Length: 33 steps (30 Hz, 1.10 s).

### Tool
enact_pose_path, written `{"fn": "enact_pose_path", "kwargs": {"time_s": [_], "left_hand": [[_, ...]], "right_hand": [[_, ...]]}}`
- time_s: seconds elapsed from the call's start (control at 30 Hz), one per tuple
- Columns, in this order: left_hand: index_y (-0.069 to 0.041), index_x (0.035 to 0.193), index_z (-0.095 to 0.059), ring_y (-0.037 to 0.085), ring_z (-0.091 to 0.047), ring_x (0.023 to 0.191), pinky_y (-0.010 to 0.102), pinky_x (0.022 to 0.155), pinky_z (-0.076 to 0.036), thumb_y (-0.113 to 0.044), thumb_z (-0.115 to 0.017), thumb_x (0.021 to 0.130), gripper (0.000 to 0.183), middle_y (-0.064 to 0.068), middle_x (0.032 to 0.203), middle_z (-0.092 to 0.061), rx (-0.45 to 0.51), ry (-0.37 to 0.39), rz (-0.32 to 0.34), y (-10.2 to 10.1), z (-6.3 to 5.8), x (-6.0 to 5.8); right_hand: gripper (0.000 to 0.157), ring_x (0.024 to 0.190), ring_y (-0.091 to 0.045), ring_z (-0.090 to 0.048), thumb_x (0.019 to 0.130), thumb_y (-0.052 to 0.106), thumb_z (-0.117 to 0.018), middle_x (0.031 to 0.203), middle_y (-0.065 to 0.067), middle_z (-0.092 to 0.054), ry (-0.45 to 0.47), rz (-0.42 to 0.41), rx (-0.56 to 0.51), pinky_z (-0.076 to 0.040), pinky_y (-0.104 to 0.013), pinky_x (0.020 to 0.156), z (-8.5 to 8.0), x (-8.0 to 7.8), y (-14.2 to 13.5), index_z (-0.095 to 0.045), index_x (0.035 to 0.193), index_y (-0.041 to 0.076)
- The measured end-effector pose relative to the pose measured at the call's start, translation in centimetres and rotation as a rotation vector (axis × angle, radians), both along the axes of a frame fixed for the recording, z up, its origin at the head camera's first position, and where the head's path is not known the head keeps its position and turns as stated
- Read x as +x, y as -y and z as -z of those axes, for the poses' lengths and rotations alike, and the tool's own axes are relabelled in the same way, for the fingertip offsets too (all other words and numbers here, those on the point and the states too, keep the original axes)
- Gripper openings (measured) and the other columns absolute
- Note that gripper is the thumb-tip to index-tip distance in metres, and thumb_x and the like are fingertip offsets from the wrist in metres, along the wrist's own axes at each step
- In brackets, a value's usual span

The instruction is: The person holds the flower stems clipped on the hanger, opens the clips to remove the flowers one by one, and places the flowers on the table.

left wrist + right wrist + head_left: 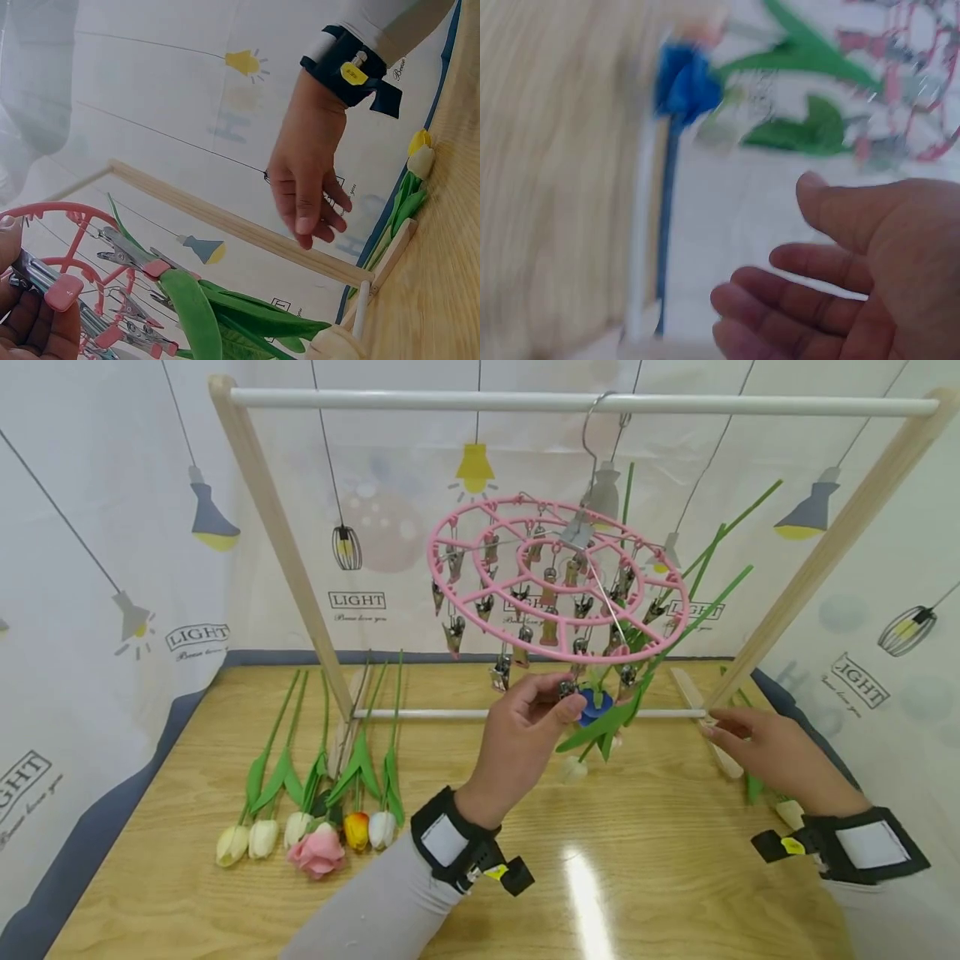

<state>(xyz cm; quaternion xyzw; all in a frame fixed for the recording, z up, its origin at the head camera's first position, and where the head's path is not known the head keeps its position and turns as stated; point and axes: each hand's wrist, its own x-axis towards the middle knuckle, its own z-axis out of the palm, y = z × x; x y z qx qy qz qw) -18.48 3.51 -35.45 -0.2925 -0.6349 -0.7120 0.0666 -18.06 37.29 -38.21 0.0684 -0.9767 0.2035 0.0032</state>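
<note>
A round pink clip hanger [686, 602] hangs by its metal hook from the rack's white bar, with metal clips dangling all around it. My left hand [517, 735] pinches one of these clips [64, 291] at the hanger's near lower edge. Beside those fingers, several flowers hang head down from the clips, among them a blue flower [686, 84] and a white tulip [573, 769], their green stems rising through the rings. My right hand [780, 756] is off to the right, near the foot of the rack, fingers loosely extended and holding nothing.
The wooden rack [281, 543] stands on the wood-grain table [525, 893]. On the left lie several tulips, including an orange one [356, 831], and a pink flower [318, 850]. More tulips, one whitish [790, 813], lie by the rack's right foot [705, 722].
</note>
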Motion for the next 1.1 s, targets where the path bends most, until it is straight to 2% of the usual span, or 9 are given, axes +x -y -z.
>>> {"fn": "enact_pose_path", "kwargs": {"time_s": [0.1, 0.23, 0.33, 0.43, 0.6, 0.73, 0.9, 1.0, 1.1], "left_hand": [[-0.021, 0.120, -0.058, 0.020, -0.060, 0.086, 0.038, 0.077, -0.055, -0.029, -0.060, 0.090, 0.031, 0.007, 0.100, -0.062, 0.003, -0.006, 0.004, -0.1, 0.6, -0.6], [-0.022, 0.120, -0.058, 0.024, -0.060, 0.087, 0.043, 0.077, -0.055, -0.032, -0.060, 0.090, 0.032, 0.006, 0.100, -0.062, 0.008, -0.014, 0.004, -0.1, 0.8, -0.7], [-0.022, 0.120, -0.058, 0.024, -0.060, 0.088, 0.040, 0.077, -0.055, -0.032, -0.060, 0.090, 0.031, 0.006, 0.101, -0.062, 0.004, -0.009, 0.008, -0.1, 0.7, -0.7], [-0.021, 0.119, -0.058, 0.021, -0.059, 0.088, 0.037, 0.076, -0.055, -0.031, -0.060, 0.091, 0.031, 0.006, 0.100, -0.062, -0.005, -0.011, 0.008, -0.2, 0.6, -0.6], [-0.018, 0.119, -0.058, 0.016, -0.059, 0.088, 0.038, 0.076, -0.055, -0.033, -0.060, 0.090, 0.032, 0.006, 0.100, -0.061, -0.016, -0.023, -0.002, -0.2, 0.7, -0.7], [-0.019, 0.119, -0.058, 0.016, -0.059, 0.089, 0.035, 0.076, -0.056, -0.035, -0.060, 0.090, 0.033, 0.005, 0.104, -0.061, -0.023, -0.020, -0.008, -0.2, 0.7, -0.7], [-0.017, 0.120, -0.058, 0.016, -0.058, 0.092, 0.030, 0.077, -0.055, -0.030, -0.060, 0.091, 0.033, 0.007, 0.108, -0.060, -0.024, 0.008, -0.002, 0.0, 0.5, -0.5], [-0.011, 0.122, -0.057, 0.016, -0.058, 0.093, 0.030, 0.077, -0.054, -0.026, -0.059, 0.092, 0.033, 0.011, 0.108, -0.059, -0.024, 0.017, 0.000, 0.2, -0.1, 0.0], [-0.007, 0.122, -0.056, 0.016, -0.058, 0.092, 0.031, 0.077, -0.054, -0.022, -0.059, 0.092, 0.034, 0.015, 0.106, -0.060, -0.030, 0.016, -0.007, 0.5, -1.1, 0.6]], "right_hand": [[0.050, 0.101, -0.027, -0.057, 0.096, 0.045, -0.046, 0.121, -0.013, -0.062, -0.067, -0.057, -0.098, -0.054, -0.049, 0.075, -1.1, 0.5, 2.8, -0.049, 0.135, 0.015], [0.034, 0.097, -0.012, -0.058, 0.095, 0.036, -0.051, 0.117, -0.002, -0.063, -0.157, -0.118, -0.228, -0.055, -0.034, 0.076, -1.6, 0.9, 5.9, -0.056, 0.127, 0.024], [0.031, 0.098, -0.010, -0.058, 0.094, 0.031, -0.054, 0.116, -0.002, -0.063, -0.182, -0.144, -0.344, -0.053, -0.021, 0.076, -1.6, 1.0, 7.3, -0.057, 0.125, 0.025], [0.034, 0.103, -0.015, -0.058, 0.094, 0.025, -0.056, 0.119, -0.004, -0.062, -0.177, -0.172, -0.481, -0.051, -0.014, 0.078, -1.2, 0.8, 8.3, -0.054, 0.128, 0.023], [0.041, 0.108, -0.023, -0.056, 0.093, 0.019, -0.056, 0.121, -0.006, -0.060, -0.124, -0.214, -0.680, -0.051, -0.017, 0.083, 0.0, 0.3, 9.4, -0.050, 0.133, 0.018], [0.040, 0.110, -0.022, -0.054, 0.094, 0.020, -0.055, 0.122, -0.009, -0.060, -0.058, -0.218, -0.780, -0.051, -0.021, 0.086, 0.7, -0.1, 10.3, -0.049, 0.133, 0.015], [0.035, 0.116, -0.020, -0.049, 0.094, 0.027, -0.054, 0.125, -0.005, -0.058, 0.008, -0.191, -0.828, -0.048, -0.021, 0.090, 1.4, -0.4, 11.3, -0.054, 0.127, 0.014], [0.035, 0.117, -0.021, -0.048, 0.094, 0.026, -0.054, 0.122, -0.001, -0.061, 0.018, -0.188, -0.874, -0.046, -0.021, 0.093, 1.8, -0.7, 11.7, -0.057, 0.124, 0.008], [0.033, 0.109, -0.023, -0.052, 0.094, 0.023, -0.055, 0.107, 0.001, -0.065, 0.008, -0.189, -0.905, -0.047, -0.022, 0.091, 2.0, -0.9, 12.0, -0.058, 0.120, 0.002]]}}
